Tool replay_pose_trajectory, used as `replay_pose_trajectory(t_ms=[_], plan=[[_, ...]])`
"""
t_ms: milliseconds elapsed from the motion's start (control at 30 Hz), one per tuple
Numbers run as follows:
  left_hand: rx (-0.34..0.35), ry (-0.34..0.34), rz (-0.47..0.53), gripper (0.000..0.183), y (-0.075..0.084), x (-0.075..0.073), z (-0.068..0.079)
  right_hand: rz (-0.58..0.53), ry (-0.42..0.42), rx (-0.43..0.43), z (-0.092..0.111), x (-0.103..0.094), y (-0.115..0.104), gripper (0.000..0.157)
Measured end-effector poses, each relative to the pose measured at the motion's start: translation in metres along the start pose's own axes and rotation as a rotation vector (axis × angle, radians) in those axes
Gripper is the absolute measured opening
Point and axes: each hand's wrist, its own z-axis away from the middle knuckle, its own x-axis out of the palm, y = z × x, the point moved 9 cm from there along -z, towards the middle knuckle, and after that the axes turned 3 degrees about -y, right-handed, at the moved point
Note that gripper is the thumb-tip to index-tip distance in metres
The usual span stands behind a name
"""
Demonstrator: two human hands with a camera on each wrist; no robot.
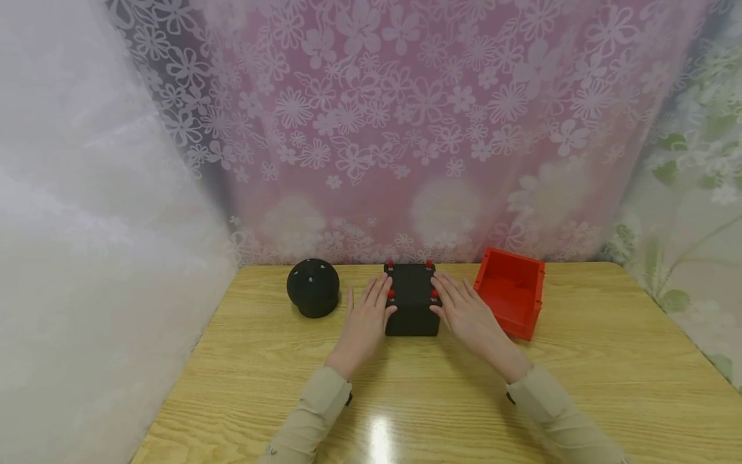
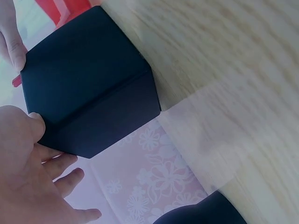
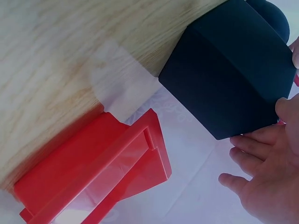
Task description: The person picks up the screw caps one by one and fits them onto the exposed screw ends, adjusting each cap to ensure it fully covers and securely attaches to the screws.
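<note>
A black box (image 1: 412, 321) stands on the wooden table, with red-tipped pieces, metallic at the base, at its top corners. My left hand (image 1: 367, 325) lies along its left side, fingers straight and touching the upper edge. In the left wrist view, the thumb of the left hand (image 2: 32, 172) rests at the edge of the box (image 2: 86, 70). Mirroring it, my right hand (image 1: 466, 316) touches the right side with extended fingers. From the right wrist view, that hand (image 3: 271, 163) has its thumb on the box's edge (image 3: 233, 70).
Left of the box sits a black domed object (image 1: 313, 290) with several small shiny spots on top. An open red bin (image 1: 536, 296) stands to the right, close behind my right hand. A floral curtain (image 1: 406, 129) hangs along the table's (image 1: 429, 399) far edge.
</note>
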Motion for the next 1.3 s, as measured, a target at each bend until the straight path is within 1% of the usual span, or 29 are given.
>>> replay_pose_trajectory(t_ms=[200, 267, 467, 733, 833, 933, 1033, 1300], plan=[[-0.011, -0.027, 0.012, 0.060, -0.004, 0.004, -0.006, -0.019, -0.025, 0.011, -0.004, 0.004, 0.004, 0.065], [-0.011, -0.023, 0.015, 0.060, -0.005, 0.004, -0.007, -0.021, -0.036, 0.015, -0.006, 0.005, 0.005, 0.067], [0.004, 0.002, 0.005, 0.059, -0.006, 0.003, -0.013, -0.030, -0.027, 0.008, -0.011, 0.007, 0.009, 0.067], [0.002, -0.003, 0.009, 0.058, -0.010, 0.005, -0.022, -0.036, -0.030, 0.007, -0.018, 0.012, 0.015, 0.066], [-0.004, -0.016, 0.030, 0.058, -0.013, 0.006, -0.026, -0.043, -0.056, 0.021, -0.022, 0.016, 0.019, 0.066], [-0.012, -0.034, 0.049, 0.058, -0.015, 0.008, -0.031, -0.041, -0.109, 0.040, -0.025, 0.022, 0.023, 0.067], [-0.016, -0.049, 0.042, 0.059, -0.018, 0.010, -0.035, -0.044, -0.145, 0.054, -0.027, 0.026, 0.026, 0.069], [0.007, -0.024, 0.035, 0.059, -0.022, 0.010, -0.044, -0.023, -0.144, 0.043, -0.033, 0.030, 0.030, 0.069]])
